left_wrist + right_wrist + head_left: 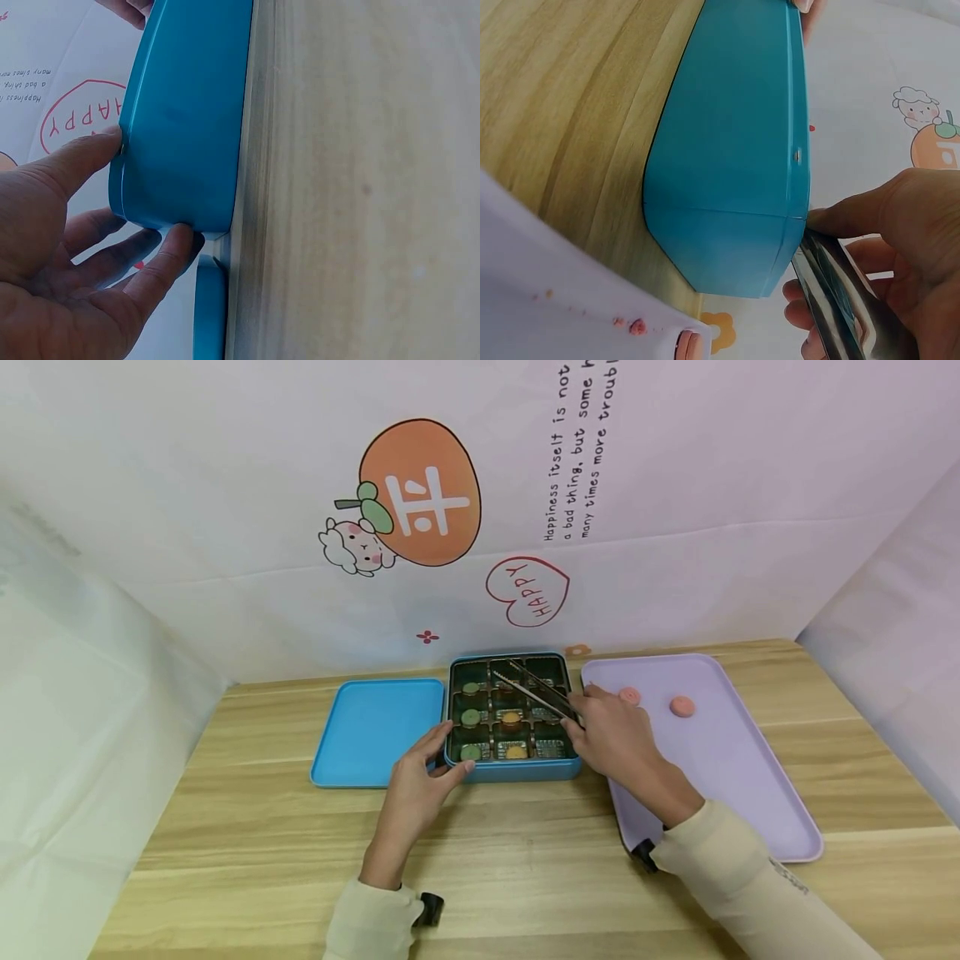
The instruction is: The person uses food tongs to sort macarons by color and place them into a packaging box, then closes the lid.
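Observation:
A blue tin (517, 772) with a divided plastic insert stands at the centre of the table. Green macarons (470, 718) sit in its left column, and yellow-orange ones (517, 752) in the middle column. My left hand (418, 781) grips the tin's front left corner, thumb on the front rim (116, 150) and fingers against the left side. In my right hand (617, 731) are metal tongs (840, 292), held at the tin's right edge. Their tips stand apart over the back middle compartment, where something reddish partly shows beneath them.
Left of the tin lies a flat blue lid (382, 731). On the right is a lilac tray (738, 793) with pink macarons (682, 706) near its back; crumbs show on it in the right wrist view. A printed cloth (675, 468) hangs behind the table.

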Demonstrator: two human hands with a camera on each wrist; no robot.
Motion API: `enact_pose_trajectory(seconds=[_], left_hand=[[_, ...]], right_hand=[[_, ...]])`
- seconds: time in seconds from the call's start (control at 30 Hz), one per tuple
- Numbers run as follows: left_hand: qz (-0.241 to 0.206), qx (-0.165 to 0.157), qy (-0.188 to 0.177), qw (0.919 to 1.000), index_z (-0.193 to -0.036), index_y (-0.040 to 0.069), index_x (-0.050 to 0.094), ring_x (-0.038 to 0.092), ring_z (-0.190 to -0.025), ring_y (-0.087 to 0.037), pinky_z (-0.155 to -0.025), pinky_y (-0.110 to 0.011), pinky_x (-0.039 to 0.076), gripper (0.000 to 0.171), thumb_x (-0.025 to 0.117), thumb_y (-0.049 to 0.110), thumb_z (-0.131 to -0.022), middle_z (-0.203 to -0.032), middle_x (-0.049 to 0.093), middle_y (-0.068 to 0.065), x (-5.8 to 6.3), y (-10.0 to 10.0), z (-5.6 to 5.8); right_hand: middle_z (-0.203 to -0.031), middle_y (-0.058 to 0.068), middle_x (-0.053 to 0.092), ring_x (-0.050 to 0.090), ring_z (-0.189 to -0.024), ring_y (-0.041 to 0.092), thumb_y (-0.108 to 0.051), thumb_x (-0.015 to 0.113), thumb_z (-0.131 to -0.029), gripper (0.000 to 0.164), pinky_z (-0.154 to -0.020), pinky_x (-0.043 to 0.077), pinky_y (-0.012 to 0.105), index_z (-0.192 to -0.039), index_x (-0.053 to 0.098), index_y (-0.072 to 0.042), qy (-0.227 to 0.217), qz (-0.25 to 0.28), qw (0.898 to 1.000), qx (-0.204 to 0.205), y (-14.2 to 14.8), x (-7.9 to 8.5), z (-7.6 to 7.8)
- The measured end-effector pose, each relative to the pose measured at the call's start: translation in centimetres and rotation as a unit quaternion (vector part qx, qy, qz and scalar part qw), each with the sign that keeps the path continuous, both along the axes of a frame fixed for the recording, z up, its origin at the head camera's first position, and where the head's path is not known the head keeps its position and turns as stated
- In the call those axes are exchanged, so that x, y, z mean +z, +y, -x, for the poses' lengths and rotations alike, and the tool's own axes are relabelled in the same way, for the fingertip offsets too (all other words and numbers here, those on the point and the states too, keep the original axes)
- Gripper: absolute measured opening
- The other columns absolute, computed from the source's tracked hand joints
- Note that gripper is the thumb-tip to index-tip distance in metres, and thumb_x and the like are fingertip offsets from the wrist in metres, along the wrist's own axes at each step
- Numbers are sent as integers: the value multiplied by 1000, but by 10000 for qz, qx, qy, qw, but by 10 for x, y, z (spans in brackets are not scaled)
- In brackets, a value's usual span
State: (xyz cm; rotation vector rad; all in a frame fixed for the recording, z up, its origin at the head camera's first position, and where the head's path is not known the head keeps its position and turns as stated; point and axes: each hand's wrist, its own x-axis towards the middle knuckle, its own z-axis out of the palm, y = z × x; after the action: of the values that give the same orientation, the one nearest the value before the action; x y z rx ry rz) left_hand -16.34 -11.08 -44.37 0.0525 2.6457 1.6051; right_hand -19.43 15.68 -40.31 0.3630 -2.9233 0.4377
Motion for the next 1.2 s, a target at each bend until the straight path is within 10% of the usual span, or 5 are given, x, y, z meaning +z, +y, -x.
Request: enact_pose_trajectory(seconds=[1.2], left_hand=[[8,-35,-30,10000,-160,13,46,40,-153,-36,-105,-44,59,72,79,19,-96,-169,36,-14,-1,1,0]], right_hand=[[-110,19,71,69,-78,35,-16,72,-95,37,-44,50,45,-129,72,1,310,64,9993,-172,25,13,-27]])
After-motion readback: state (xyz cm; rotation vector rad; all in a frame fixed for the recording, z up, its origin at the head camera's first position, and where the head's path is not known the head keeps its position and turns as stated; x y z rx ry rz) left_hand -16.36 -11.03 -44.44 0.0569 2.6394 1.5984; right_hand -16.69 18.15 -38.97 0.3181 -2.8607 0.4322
